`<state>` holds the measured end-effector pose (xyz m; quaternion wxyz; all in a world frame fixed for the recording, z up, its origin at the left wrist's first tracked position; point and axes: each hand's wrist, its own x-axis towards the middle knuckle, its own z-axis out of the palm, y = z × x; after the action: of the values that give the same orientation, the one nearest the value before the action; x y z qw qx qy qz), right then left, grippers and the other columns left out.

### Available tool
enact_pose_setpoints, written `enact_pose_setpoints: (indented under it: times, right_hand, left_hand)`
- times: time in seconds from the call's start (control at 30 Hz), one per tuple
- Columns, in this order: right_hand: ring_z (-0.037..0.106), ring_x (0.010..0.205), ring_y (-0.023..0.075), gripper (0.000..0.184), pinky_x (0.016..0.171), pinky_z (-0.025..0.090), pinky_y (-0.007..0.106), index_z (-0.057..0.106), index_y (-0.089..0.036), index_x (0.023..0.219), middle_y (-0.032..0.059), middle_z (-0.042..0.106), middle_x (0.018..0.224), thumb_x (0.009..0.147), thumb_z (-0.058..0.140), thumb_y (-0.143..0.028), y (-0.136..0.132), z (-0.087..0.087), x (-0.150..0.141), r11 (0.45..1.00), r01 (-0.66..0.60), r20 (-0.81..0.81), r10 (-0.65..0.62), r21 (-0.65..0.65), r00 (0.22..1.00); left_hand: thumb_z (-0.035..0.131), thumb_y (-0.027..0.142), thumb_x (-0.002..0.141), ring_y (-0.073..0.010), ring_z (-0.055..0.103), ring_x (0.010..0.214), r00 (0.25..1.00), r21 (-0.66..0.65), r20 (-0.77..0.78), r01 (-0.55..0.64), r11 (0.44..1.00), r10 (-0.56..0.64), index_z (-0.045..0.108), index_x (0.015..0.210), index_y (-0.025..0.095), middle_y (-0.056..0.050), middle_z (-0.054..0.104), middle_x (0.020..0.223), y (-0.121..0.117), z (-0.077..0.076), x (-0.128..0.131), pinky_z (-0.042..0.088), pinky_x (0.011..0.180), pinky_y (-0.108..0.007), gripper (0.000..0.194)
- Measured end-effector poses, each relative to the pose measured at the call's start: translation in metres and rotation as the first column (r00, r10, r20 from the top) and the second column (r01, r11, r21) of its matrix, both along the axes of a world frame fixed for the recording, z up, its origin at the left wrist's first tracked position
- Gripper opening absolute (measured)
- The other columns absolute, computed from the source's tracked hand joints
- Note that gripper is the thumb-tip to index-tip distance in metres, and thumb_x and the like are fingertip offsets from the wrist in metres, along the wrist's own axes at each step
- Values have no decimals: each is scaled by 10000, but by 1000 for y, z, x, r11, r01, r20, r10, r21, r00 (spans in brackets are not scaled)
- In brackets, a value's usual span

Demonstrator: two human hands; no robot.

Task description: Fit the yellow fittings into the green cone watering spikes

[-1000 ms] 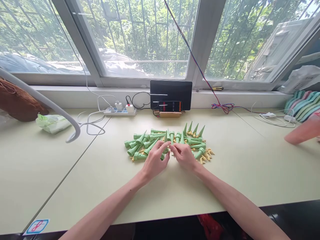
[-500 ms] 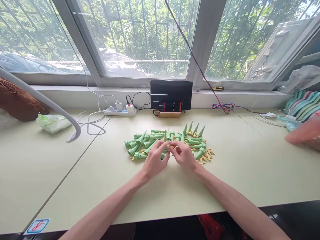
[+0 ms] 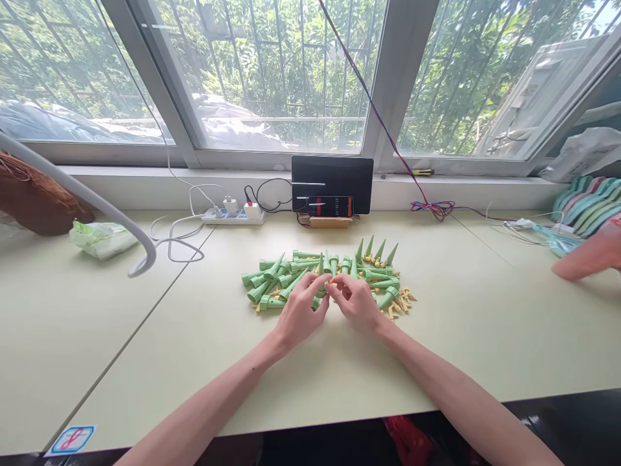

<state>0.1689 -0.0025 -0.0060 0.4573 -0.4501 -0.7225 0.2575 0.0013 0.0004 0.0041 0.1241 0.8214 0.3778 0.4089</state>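
I've got the right hand pinching a small yellow piece beside the left hand, whose grip I can't make out; green cones spread around them across the tabletop.

Workroom: long worktable, power strip, heaped green parts.

Green, all pale green, on the tapered plastic spikes in front of the black rectangular screen! Among them, bright flecks: small yellow plastic pieces. Left of the screen, a white plastic power strip; to its right, red and blue in the thin tangled cable, and farther right, teal, pink and pale-green stripes across a fanned stack.
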Motion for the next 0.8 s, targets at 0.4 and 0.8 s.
enact_pose_setpoints:
  times: [0.4, 0.8]
  right_hand:
    - [365, 498, 96, 299, 497, 293, 246, 563, -178, 765, -41, 456, 575, 971, 478, -378, 2, -4, 0, 1000, -9, 18, 9, 14, 1000]
    - [313, 478, 97, 479, 484, 258, 262, 452, -192, 608, -47, 375, 520, 991, 404, -476, 3, -4, 0, 1000, 3, 46, -3, -12, 999]
  left_hand:
    - [534, 112, 882, -170, 575, 905, 1000, 8, -6, 10, 1000, -10, 550, 1232, 254, -49, 569, 1011, -1, -1, 0, 509, 793, -311, 379]
    - [534, 110, 879, -171, 590, 902, 1000, 4, -11, 14, 1000, -14, 550, 1235, 260, -51, 574, 1023, -2, 0, 1, 516, 795, -311, 386]
